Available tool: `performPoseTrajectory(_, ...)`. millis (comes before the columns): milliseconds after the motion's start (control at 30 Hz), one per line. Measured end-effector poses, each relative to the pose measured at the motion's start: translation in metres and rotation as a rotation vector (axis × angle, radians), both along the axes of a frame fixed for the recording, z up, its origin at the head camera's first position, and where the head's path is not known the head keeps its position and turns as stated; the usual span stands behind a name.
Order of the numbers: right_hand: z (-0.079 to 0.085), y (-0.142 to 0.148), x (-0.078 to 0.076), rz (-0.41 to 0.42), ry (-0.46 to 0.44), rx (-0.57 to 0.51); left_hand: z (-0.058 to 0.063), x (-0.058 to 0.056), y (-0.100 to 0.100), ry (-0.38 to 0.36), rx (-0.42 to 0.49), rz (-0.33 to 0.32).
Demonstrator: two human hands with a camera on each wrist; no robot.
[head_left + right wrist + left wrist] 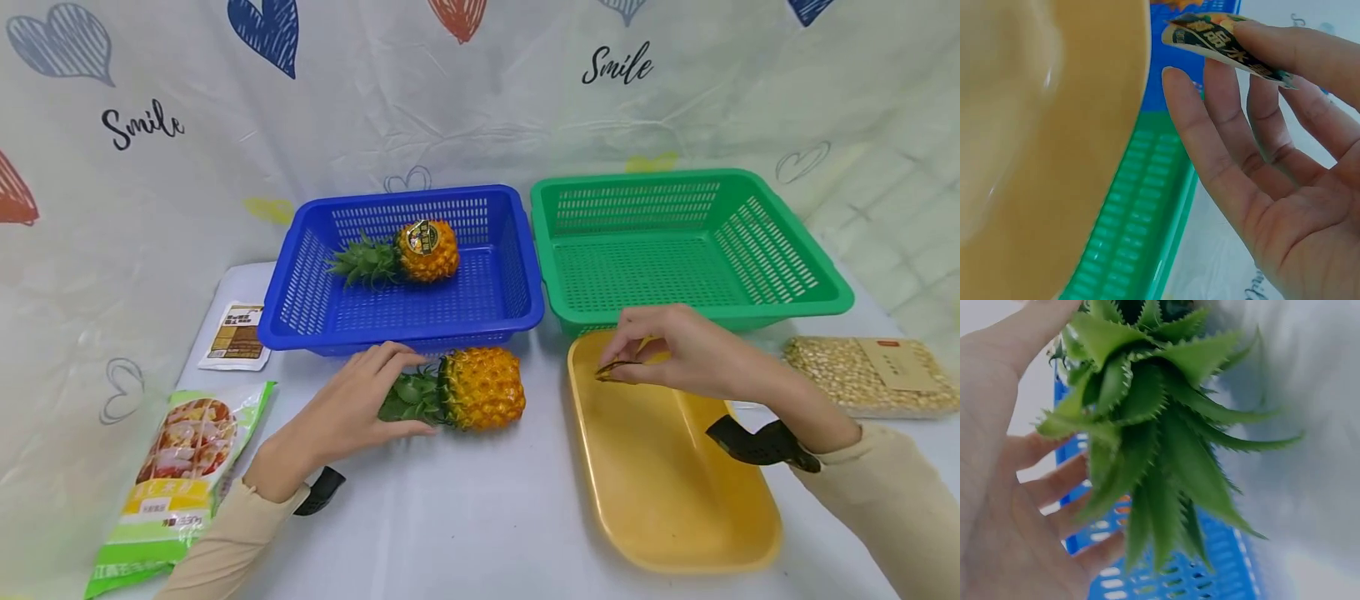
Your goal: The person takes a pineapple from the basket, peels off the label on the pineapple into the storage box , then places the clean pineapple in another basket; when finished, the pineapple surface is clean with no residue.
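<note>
A small orange pineapple (pixel 483 389) lies on the table with its leafy crown (pixel 1160 444) pointing left. My left hand (pixel 341 412) is spread around the crown, thumb on the near side and fingers on the far side, with the leaves in front of the fingers in the left wrist view. With thumb and fingertips, my right hand (pixel 686 354) pinches a small, curved dark-and-gold sticker (pixel 1222 42) printed with characters. It is held above the far left part of a yellow tray (pixel 660 500).
A blue basket (pixel 397 337) at the back holds another pineapple (pixel 442 265) bearing a sticker (pixel 422 237). Beside it stands a green basket (pixel 637 267). At left are a green-and-white food bag (pixel 176 475) and a small packet (pixel 238 337); at right lies a bag of grains (pixel 847 375).
</note>
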State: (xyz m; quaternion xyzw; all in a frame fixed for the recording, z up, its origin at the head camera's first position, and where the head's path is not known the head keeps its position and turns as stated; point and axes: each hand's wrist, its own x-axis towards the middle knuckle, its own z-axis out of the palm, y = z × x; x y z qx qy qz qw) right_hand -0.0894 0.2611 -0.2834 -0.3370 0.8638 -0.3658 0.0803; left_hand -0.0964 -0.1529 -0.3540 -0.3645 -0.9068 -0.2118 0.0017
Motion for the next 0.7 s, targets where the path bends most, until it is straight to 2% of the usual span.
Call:
performPoseTrajectory(167,-0.005,0.008,0.001,-0.015,-0.016,-0.007,-0.005,0.0,-0.007,-0.031,0.078,-0.032)
performPoseTrajectory(333,-0.006,0.012,0.0,-0.036,-0.022,-0.012,-0.008,-0.001,-0.006,-0.044,0.136,-0.035)
performPoseTrajectory(600,-0.007,0.016,-0.002,-0.093,-0.153,0.041,-0.01,-0.002,-0.004,-0.047,0.133,-0.018)
performPoseTrajectory(700,-0.009,0.016,-0.004,-0.091,-0.149,0.07,-0.011,-0.003,-0.003,-0.038,0.138,-0.021)
